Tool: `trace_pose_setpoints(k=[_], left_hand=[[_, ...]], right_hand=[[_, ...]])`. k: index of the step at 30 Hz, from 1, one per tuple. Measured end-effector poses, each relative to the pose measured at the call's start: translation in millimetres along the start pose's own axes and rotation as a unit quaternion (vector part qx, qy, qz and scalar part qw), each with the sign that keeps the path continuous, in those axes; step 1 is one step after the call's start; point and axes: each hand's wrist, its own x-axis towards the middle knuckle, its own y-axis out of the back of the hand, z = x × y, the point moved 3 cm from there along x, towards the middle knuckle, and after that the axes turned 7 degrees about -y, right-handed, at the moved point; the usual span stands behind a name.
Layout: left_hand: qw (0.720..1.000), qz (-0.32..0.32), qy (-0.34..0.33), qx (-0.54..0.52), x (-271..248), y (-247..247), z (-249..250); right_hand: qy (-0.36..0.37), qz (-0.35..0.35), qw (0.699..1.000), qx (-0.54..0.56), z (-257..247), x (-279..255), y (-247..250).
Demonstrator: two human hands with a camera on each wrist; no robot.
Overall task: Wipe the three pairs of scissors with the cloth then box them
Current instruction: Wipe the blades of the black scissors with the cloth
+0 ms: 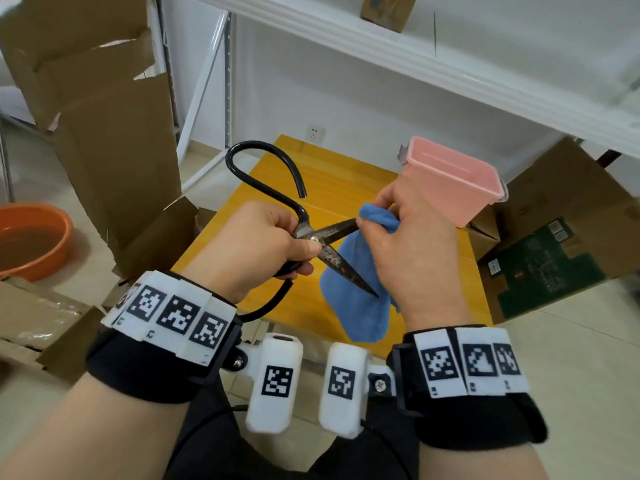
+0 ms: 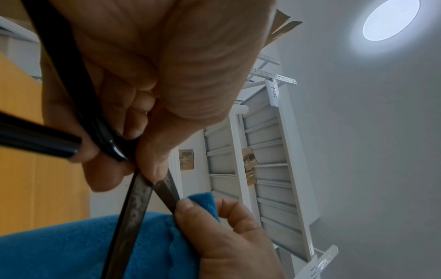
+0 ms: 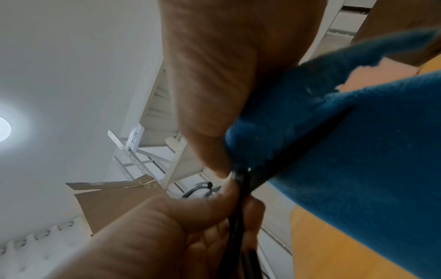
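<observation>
White shelving (image 1: 398, 46) and torn cardboard (image 1: 104, 109) ring your yellow table (image 1: 346, 174), with a pink box (image 1: 453, 183) on its far right corner and an orange basin (image 1: 31, 237) on the floor to the left. Above the table your left hand (image 1: 256, 247) grips the scissors (image 1: 322, 237) at the pivot, blades spread: one runs right into the blue cloth (image 1: 360, 292), the other points near and right, the looped black handles reaching far-left and toward you. Your right hand (image 1: 415, 244) pinches the cloth around the right-pointing blade, its loose end hanging down.
</observation>
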Motion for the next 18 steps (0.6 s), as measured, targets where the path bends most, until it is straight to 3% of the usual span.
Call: trace_pose_setpoints(k=[4, 13, 18], left_hand=[[1.0, -0.002, 0.004, -0.01, 0.0, 0.6, 2.3], [0.999, 0.007, 0.022, -0.034, 0.7, 6.2, -6.7], [0.998, -0.006, 0.025, -0.058, -1.4, 5.0, -6.0]], right_hand=[[-0.003, -0.03, 0.999, 0.014, -6.9, -1.0, -6.2], [0.027, -0.176, 0.984, -0.03, -19.3, -9.3, -25.6], [0.0, -0.119, 0.993, -0.002, -16.9, -5.3, -24.3]])
